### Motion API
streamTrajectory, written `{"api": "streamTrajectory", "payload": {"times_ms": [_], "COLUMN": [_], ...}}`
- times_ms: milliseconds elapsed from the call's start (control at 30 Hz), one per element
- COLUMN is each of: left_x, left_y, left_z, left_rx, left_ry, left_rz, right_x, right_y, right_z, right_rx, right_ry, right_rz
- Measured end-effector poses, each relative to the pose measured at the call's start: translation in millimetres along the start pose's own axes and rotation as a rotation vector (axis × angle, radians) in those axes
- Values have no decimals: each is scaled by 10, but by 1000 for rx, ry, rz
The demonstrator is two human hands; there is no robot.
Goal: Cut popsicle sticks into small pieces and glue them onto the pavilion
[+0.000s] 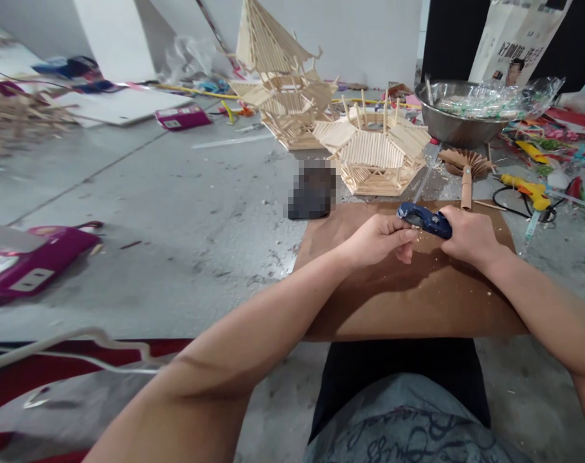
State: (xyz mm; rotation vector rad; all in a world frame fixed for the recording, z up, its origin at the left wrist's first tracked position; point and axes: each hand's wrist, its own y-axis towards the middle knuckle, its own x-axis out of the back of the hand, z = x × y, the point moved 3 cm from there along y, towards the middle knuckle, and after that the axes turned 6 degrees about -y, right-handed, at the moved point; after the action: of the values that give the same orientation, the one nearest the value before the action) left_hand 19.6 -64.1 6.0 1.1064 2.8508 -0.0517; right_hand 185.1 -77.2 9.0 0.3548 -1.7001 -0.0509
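My right hand [468, 235] is wrapped round the handle of a dark blue hand tool [430, 220], whose head points left. Just left of it, my left hand [382, 241] has thumb and fingers pinched together by the tool's head; whatever they hold is too small to make out. Both hands are above a brown cardboard sheet [393, 315] sprinkled with small pale crumbs. Beyond the sheet stands a low six-sided structure of thin wooden sticks [372, 148], and behind it to the left a taller one with a pointed roof [292, 96].
A metal bowl [459, 128] with plastic wrap sits at the back right. A yellow glue gun [528, 190] with a black cord and a folded brown paper fan [467, 177] lie at the right. Purple power strips [46, 263] are at the left.
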Motion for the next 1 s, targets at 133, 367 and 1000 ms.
{"api": "streamTrajectory", "payload": {"times_ms": [133,367,1000], "left_x": [-23,268,582], "left_y": [-2,15,93], "left_z": [2,-96,105], "left_rx": [-33,19,250], "left_ry": [-18,490,1304], "left_rz": [-1,-335,-256], "right_x": [-26,-74,-80], "right_y": [32,81,81], "right_z": [-84,-157,-199], "right_rx": [-135,-105,-125], "right_ry": [7,-1,46], "right_rz": [-12,-26,-28]}}
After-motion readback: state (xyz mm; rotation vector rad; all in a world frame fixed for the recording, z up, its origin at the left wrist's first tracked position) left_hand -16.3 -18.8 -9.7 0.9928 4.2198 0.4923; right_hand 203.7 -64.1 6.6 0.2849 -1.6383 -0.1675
